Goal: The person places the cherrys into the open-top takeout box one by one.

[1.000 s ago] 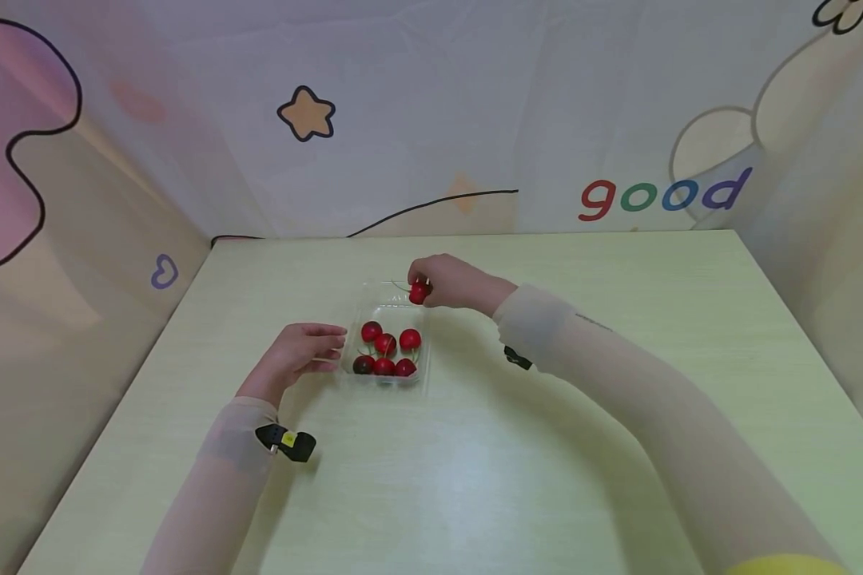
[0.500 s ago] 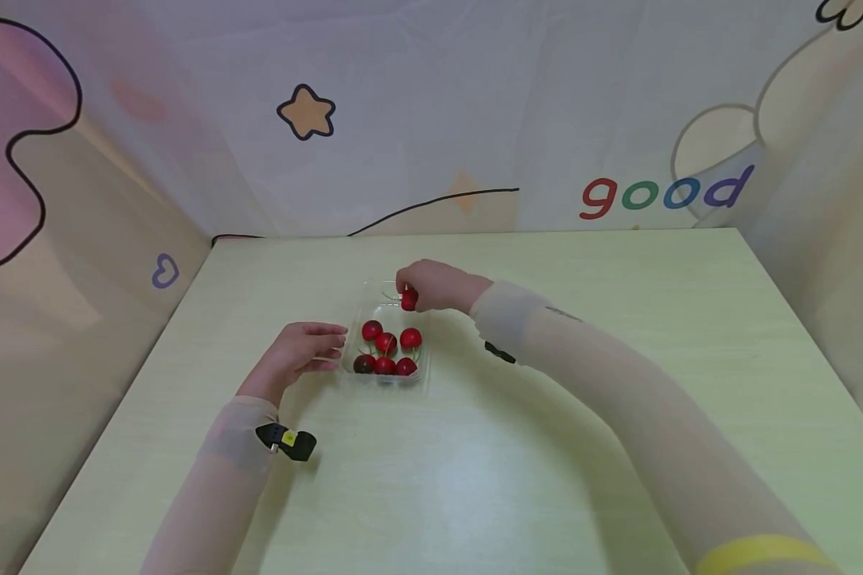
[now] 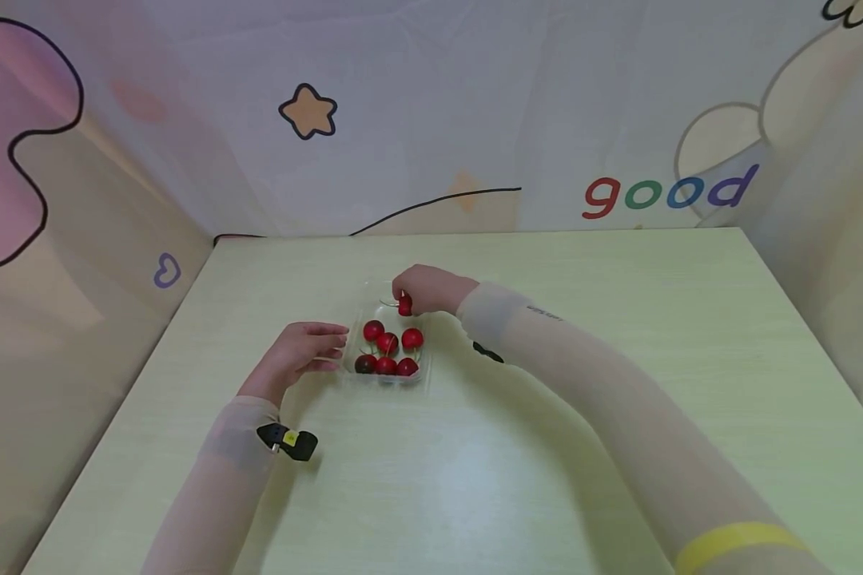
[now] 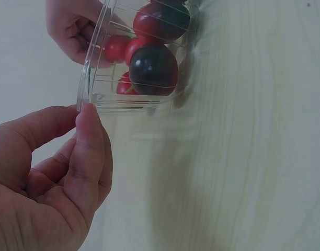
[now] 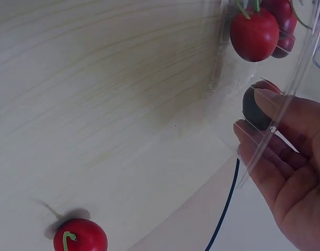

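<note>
A clear plastic box (image 3: 347, 372) stands on the table, left of its middle, with several red and dark red cherries (image 3: 387, 344) in its near part. My left hand (image 3: 298, 355) is at the box's left side; in the left wrist view its thumb and fingertips pinch the rim (image 4: 87, 86). Over the far end of the box my right hand (image 3: 431, 289) holds a cherry (image 3: 405, 306) by thumb and fingers, its stem pointing left. In the right wrist view this cherry (image 5: 255, 109) looks dark, partly hidden by the thumb, and is within the box walls.
Another cherry (image 5: 80, 238) with a green stem lies on the table outside the box, seen only in the right wrist view. The pale wooden table (image 3: 546, 447) ends at a printed cloth backdrop (image 3: 417, 120) behind and at the sides.
My right hand has moved left and slightly down with its cherry, from the box's far right corner to inside its far end. My left hand and the box stay put.
</note>
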`<action>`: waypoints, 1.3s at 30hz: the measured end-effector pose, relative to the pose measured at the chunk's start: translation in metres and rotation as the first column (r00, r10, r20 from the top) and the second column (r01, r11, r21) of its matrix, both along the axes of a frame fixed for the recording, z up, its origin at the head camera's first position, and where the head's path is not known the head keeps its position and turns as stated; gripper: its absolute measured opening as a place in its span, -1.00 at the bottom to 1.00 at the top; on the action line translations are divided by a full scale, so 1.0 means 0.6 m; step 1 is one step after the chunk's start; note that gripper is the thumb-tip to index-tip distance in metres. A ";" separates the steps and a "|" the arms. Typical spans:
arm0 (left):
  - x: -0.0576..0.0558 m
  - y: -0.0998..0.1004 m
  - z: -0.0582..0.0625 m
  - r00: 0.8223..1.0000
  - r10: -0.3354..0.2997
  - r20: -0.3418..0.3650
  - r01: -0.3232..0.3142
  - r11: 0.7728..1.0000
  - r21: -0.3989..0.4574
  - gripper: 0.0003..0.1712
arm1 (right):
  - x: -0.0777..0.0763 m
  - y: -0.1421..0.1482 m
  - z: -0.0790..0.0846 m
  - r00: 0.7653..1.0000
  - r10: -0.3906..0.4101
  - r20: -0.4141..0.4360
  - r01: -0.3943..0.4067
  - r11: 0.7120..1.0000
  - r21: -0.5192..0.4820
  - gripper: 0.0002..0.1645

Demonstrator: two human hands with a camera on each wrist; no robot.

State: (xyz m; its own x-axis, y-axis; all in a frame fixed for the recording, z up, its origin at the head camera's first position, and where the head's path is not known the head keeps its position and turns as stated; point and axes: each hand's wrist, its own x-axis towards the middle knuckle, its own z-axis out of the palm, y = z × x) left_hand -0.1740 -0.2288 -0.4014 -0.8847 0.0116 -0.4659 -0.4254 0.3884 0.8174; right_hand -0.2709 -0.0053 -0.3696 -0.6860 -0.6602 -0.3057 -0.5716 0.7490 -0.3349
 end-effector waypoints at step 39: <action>-0.004 0.004 0.000 1.000 0.012 0.018 -0.012 1.000 -0.014 -0.53 | 0.004 -0.017 -0.006 0.997 0.083 0.008 -0.083 0.974 0.209 -0.71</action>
